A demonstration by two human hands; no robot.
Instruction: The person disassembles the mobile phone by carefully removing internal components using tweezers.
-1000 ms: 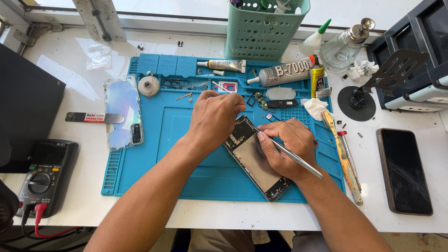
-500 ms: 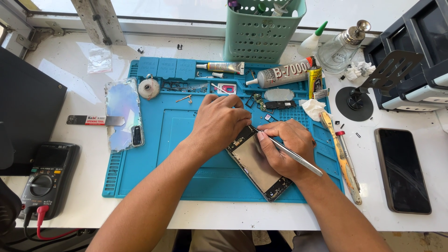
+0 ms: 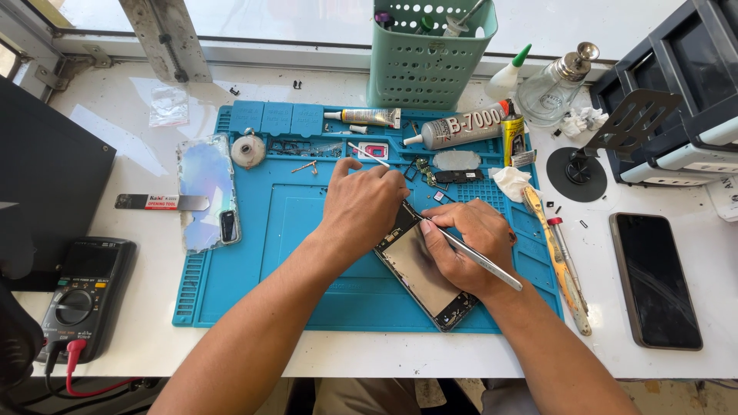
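The opened phone [image 3: 421,270] lies tilted on the blue mat [image 3: 246,292], near its front edge. The left hand [image 3: 365,204] presses down on the phone's upper end, fingers curled over it. The right hand [image 3: 469,246] holds silver tweezers [image 3: 470,255] in a pen grip, the tips meeting the phone just under the left fingers.

Risks, as I judge them: the tips work close to exposed parts, so a slip could scratch the board or tear a thin cable. A small part could spring from the tips and get lost among the loose screws [image 3: 307,166] on the mat. If the left hand eases, the phone could pivot under the tool.

Packages and labels: a grey glue tube [image 3: 453,129] with dark lettering lies at the mat's back edge; beside it stands a small yellow bottle [image 3: 513,138]; a cream tube [image 3: 367,116] lies left of those. A flat metal opening tool [image 3: 161,202] with a red-and-white label rests left of the mat.
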